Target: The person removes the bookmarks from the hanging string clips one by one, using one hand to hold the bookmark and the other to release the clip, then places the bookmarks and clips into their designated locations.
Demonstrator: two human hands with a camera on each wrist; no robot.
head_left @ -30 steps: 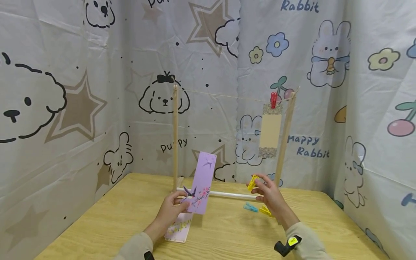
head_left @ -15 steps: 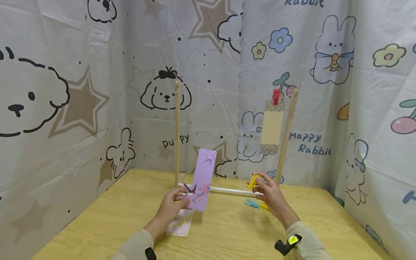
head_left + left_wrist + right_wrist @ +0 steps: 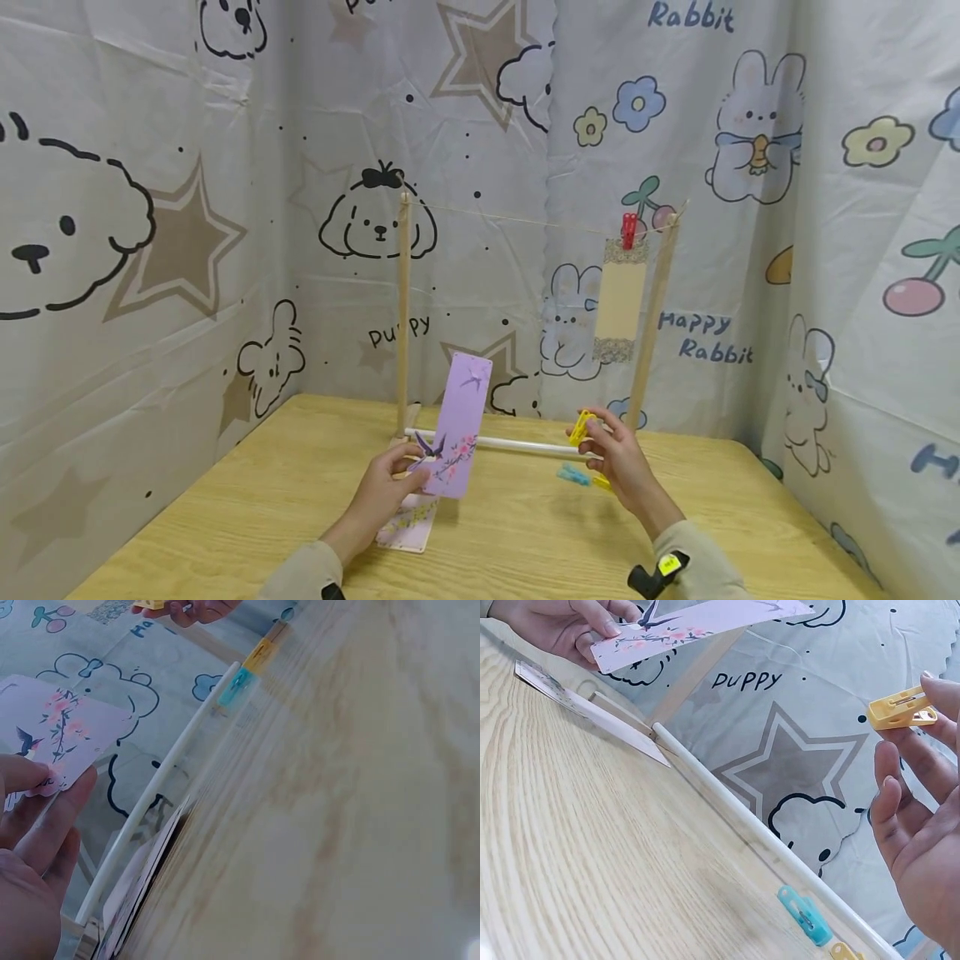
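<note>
We see the left hand holding a purple card by its bottom left corner. The thumb is on the front and the other fingers are behind, so they pinch it tight. The card is up in the air over the table, and its top leans to the right. We see pink flowers and dark birds on it.

We see the right hand pinching a yellow clip with the thumb and the finger next to it. Its other fingers are bent. The clip is up in the air too, well apart from the purple card.

Under the left hand we find a pink card with yellow flowers, lying on the table. Below the right hand we spot a blue clip and another yellow clip, side by side on the table.

Behind the hands we see two wood posts, a white bar down low and a string up high. Near the right post, a red clip on the string holds a cream card.
</note>
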